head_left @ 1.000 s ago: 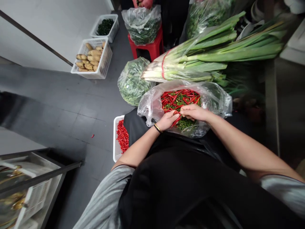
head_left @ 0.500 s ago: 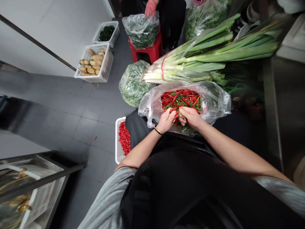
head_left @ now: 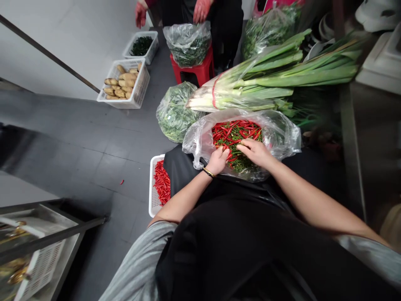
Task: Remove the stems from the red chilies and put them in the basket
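A clear plastic bag [head_left: 282, 133] lies open on my lap, filled with red chilies [head_left: 247, 126] and many green stems [head_left: 242, 163]. At the near left side of the pile, my left hand [head_left: 218, 161] is closed around red chilies, their tips showing by the thumb. My right hand [head_left: 257, 154] reaches over the pile from the right, its thumb and forefinger at the end of a red chili. Its other fingers are curled and partly hidden. Beside my left leg, a white basket [head_left: 152, 205] holds loose red chilies [head_left: 162, 182].
Bagged leeks [head_left: 219, 94] lie just beyond the chili bag, beside bagged greens [head_left: 177, 110]. A co-worker's gloved hand [head_left: 202, 10] is over a bag on a red stool [head_left: 203, 71]. Baskets hold ginger-like roots [head_left: 125, 81] and dark greens [head_left: 141, 45]. A metal rack [head_left: 72, 238] stands left.
My hands have moved apart; the right one shifted right, off the left fingertips, onto the pile. The co-worker's other hand has come into view above the greens basket.
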Demonstrator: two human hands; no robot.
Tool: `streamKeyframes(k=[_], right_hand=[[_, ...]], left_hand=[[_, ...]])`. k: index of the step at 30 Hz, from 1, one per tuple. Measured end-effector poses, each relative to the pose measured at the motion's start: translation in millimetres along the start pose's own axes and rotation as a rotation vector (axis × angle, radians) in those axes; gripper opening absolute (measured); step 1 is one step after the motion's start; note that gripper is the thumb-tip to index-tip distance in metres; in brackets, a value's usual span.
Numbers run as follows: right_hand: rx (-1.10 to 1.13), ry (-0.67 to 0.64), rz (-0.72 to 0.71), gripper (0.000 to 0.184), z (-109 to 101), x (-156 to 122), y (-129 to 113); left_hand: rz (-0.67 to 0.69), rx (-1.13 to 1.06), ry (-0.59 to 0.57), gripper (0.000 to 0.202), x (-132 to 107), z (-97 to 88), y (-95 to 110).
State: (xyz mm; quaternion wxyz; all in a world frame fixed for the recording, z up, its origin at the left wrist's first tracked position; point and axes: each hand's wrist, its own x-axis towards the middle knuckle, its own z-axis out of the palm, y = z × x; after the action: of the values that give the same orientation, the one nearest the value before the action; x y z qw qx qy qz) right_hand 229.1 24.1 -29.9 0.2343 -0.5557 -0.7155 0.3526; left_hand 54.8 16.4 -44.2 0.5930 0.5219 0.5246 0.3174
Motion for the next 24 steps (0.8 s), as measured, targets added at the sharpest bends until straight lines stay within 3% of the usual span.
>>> streamKeyframes(k=[4,7,11,14,17,19,22,24], right_hand=[[0.418,-0.369,0.119,0.044,-5.3,-2.6,11.2],[0.541,-0.429,0.159,0.045,-1.5,-10.1,3.1],[1.000,-0.408,0.167,0.045,8.5,-25.2,-30.1],[1.111,-0.335,0.106,0.043,4.8,-22.7,-40.2],[0.874,-0.067,0.183,0.039,-8.7,-6.5,-20.1],[0.514,0.059,0.264,0.034,-16.3,0.2,-1.0],[0.006,0.146,0.227,0.033,-18.1,-8.1,15.7],[-0.298,0.075,0.094,0.034,-11.4,-20.8,17.4]], left_hand=[[0.182,0.323,-0.060,0.018,-2.5,-3.0,2.1],[0.241,0.338,-0.080,0.017,-6.0,-2.2,5.6],[0.220,0.048,-0.082,0.029,-9.4,-2.7,10.7],[-0.041,-0.348,-0.193,0.035,-8.3,-5.8,12.9],[-0.362,-0.656,-0.295,0.034,-1.4,-9.7,12.4],[-0.474,-0.774,-0.203,0.034,5.1,-11.7,10.9],[-0.473,-0.831,-0.047,0.034,11.2,-14.4,7.9],[-0.407,-0.780,-0.077,0.033,10.9,-16.7,5.4]])
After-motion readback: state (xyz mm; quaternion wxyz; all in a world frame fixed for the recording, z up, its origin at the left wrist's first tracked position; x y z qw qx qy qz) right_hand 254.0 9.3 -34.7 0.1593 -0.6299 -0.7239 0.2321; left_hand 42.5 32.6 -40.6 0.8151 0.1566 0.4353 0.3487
